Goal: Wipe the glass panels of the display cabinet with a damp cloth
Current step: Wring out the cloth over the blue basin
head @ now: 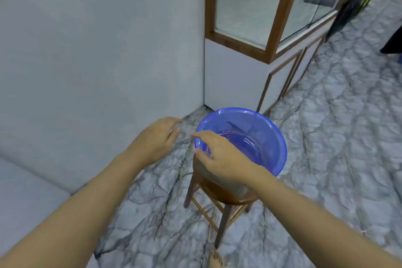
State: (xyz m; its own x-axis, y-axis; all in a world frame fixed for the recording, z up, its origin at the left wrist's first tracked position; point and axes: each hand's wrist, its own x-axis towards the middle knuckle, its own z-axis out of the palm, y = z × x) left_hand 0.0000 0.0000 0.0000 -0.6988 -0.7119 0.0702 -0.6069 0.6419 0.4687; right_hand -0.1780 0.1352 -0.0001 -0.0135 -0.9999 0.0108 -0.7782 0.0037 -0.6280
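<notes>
A blue plastic basin point(269, 137) holding water stands on a wooden stool point(224, 211). My right hand point(221, 159) hovers over the basin's near left rim, fingers spread and relaxed, holding nothing. My left hand point(156, 137) is stretched out just left of the basin, above the floor, fingers loosely extended and empty. The display cabinet point(278, 13) with wood-framed glass panels stands behind the basin, at the upper right. No cloth is visible.
A pale wall point(97, 39) runs along the left and meets the cabinet's white base point(235, 80). The floor point(337, 137) is grey veined marble. A dark object and part of a person point(393, 41) show at the far right edge. My bare foot point(215, 259) is by the stool.
</notes>
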